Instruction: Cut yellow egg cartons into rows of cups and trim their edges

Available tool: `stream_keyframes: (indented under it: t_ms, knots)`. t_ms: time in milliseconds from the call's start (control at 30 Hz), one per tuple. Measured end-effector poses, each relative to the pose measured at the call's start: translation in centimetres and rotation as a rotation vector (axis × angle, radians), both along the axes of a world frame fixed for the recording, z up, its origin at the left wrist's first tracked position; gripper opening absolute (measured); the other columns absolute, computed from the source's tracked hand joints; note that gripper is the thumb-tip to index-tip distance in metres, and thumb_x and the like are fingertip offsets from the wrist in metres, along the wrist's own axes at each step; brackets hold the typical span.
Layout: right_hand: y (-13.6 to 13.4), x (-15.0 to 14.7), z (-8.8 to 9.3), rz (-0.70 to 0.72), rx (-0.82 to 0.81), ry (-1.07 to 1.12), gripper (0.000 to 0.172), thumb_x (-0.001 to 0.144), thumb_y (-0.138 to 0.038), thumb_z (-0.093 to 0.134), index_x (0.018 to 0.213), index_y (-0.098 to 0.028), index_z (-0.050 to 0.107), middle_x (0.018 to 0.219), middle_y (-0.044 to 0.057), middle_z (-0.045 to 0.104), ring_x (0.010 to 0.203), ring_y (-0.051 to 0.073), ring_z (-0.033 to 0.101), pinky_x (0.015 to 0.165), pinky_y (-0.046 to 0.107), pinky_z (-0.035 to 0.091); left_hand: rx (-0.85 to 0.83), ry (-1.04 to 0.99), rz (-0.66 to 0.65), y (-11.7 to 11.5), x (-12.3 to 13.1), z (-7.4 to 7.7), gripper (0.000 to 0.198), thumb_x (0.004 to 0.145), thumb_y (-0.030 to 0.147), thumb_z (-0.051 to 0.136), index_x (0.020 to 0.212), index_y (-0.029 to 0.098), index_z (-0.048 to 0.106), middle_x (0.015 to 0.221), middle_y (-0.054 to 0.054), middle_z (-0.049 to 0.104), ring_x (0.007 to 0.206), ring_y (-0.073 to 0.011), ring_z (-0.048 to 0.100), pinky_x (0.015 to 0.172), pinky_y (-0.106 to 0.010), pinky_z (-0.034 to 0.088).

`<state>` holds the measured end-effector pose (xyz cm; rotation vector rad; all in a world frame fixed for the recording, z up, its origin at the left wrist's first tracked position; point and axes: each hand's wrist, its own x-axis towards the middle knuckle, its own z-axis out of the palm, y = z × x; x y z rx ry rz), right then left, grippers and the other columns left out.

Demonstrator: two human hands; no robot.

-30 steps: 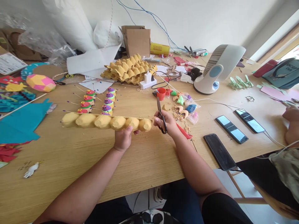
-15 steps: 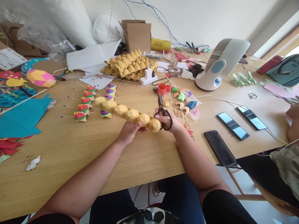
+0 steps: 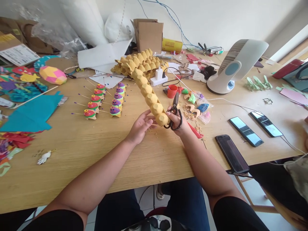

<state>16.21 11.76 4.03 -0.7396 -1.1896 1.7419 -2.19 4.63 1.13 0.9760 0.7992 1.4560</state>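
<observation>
A yellow strip of egg-carton cups (image 3: 149, 94) points away from me over the wooden table (image 3: 79, 150). My left hand (image 3: 141, 126) holds its near end from the left, fingers curled against the cups. My right hand (image 3: 178, 120) grips black scissors (image 3: 175, 110) with fingers through the handles. The blades point up, right beside the strip's nearest cup.
Painted carton figures on pins (image 3: 103, 101) stand left of the strip, a stack of egg cartons (image 3: 134, 62) behind. A white fan (image 3: 234, 65), a red cup (image 3: 172, 91), clay bits and three phones (image 3: 232, 153) lie to the right. Coloured paper (image 3: 31, 112) covers the left. Another person's arm shows at the right edge.
The carton strip has swung from lying crosswise to pointing away from me. My left hand shifted along it to the near end. The scissors hand stayed near that end.
</observation>
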Motion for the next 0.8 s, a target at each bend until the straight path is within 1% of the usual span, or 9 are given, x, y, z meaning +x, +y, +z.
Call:
stream_keyframes:
  t_ms: [67, 133, 267, 367, 533, 667, 800]
  knots:
    - [-0.3, -0.1, 0.0, 0.012, 0.031, -0.032, 0.054, 0.067, -0.050, 0.089, 0.101, -0.024, 0.055, 0.076, -0.006, 0.052, 0.064, 0.011, 0.051, 0.056, 0.023, 0.042, -0.030, -0.027, -0.025, 0.1, 0.0, 0.0, 0.062, 0.083, 0.050, 0.082, 0.135, 0.022, 0.061, 0.115, -0.010, 0.076, 0.096, -0.0203, 0.076, 0.077, -0.027, 0.060]
    - [-0.5, -0.3, 0.0, 0.028, 0.063, -0.066, 0.051, 0.069, -0.050, 0.089, 0.099, -0.024, 0.057, 0.074, -0.007, 0.051, 0.063, 0.010, 0.048, 0.055, 0.023, 0.040, -0.054, -0.052, -0.045, 0.1, 0.1, 0.1, 0.056, 0.084, 0.048, 0.081, 0.131, 0.022, 0.064, 0.117, -0.009, 0.076, 0.098, -0.0188, 0.074, 0.077, -0.025, 0.059]
    - [-0.9, -0.4, 0.1, 0.070, 0.112, -0.110, 0.047, 0.072, -0.050, 0.088, 0.097, -0.024, 0.059, 0.067, -0.008, 0.047, 0.057, 0.010, 0.044, 0.051, 0.024, 0.036, -0.109, -0.117, -0.047, 0.0, 0.2, 0.6, 0.053, 0.077, 0.041, 0.089, 0.122, 0.022, 0.069, 0.117, -0.007, 0.076, 0.098, -0.0167, 0.073, 0.077, -0.022, 0.057]
    - [-1.1, -0.4, 0.4, 0.068, 0.135, -0.149, 0.048, 0.071, -0.053, 0.087, 0.095, -0.024, 0.058, 0.065, -0.008, 0.050, 0.055, 0.010, 0.046, 0.050, 0.025, 0.037, -0.155, -0.150, -0.062, 0.0, 0.1, 0.9, 0.052, 0.074, 0.042, 0.090, 0.118, 0.021, 0.071, 0.113, -0.006, 0.077, 0.093, -0.0151, 0.072, 0.072, -0.020, 0.056]
    - [-1.3, -0.5, 0.9, 0.091, 0.169, -0.218, 0.049, 0.071, -0.057, 0.086, 0.094, -0.025, 0.057, 0.060, -0.008, 0.054, 0.052, 0.012, 0.050, 0.048, 0.025, 0.039, -0.158, -0.180, -0.142, -0.1, 0.0, 1.2, 0.050, 0.077, 0.042, 0.088, 0.117, 0.019, 0.071, 0.106, -0.006, 0.077, 0.085, -0.0141, 0.071, 0.067, -0.019, 0.056]
    - [-1.4, -0.5, 0.9, 0.112, 0.219, -0.256, 0.047, 0.075, -0.059, 0.083, 0.094, -0.024, 0.057, 0.060, -0.007, 0.057, 0.052, 0.012, 0.052, 0.049, 0.026, 0.043, -0.181, -0.232, -0.163, 0.0, -0.2, 1.3, 0.040, 0.080, 0.031, 0.084, 0.114, 0.017, 0.071, 0.097, -0.004, 0.077, 0.079, -0.0125, 0.071, 0.063, -0.018, 0.055]
    - [-1.2, -0.6, 0.7, 0.086, 0.259, -0.293, 0.050, 0.076, -0.062, 0.081, 0.095, -0.025, 0.053, 0.064, -0.005, 0.061, 0.056, 0.013, 0.055, 0.051, 0.026, 0.045, -0.234, -0.355, -0.113, 0.1, -0.3, 1.6, 0.029, 0.083, 0.023, 0.077, 0.111, 0.015, 0.071, 0.096, -0.003, 0.077, 0.077, -0.0116, 0.071, 0.064, -0.018, 0.057]
